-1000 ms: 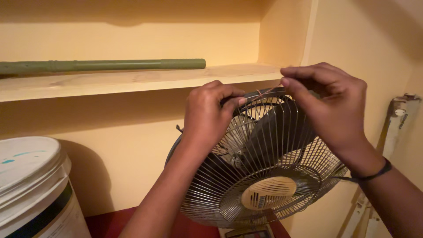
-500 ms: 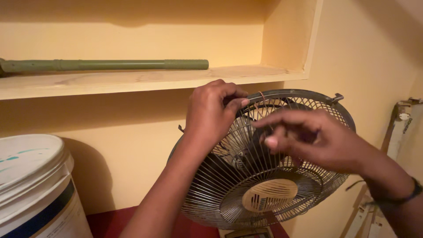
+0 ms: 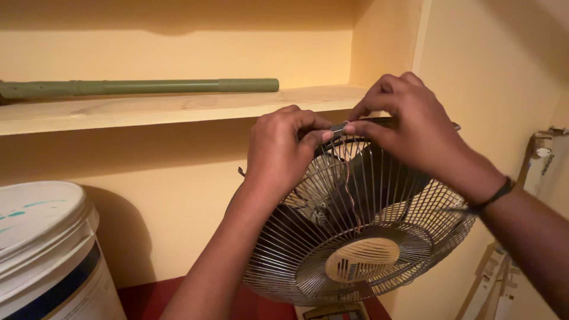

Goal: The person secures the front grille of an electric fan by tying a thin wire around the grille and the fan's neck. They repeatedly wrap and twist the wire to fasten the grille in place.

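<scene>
1. Left hand (image 3: 278, 155) curls over the top rim of the fan guard (image 3: 355, 237), grip closed around the wires.
2. Right hand (image 3: 415, 127) sits at the same rim, thumb and forefinger pressed together on a small metal clip (image 3: 338, 127).
3. The fingertips of both hands meet at that clip.
4. The fan tilts below a shelf (image 3: 178, 109), where a green pipe (image 3: 142, 88) lies; a white bucket (image 3: 47, 249) stands at the left.
</scene>
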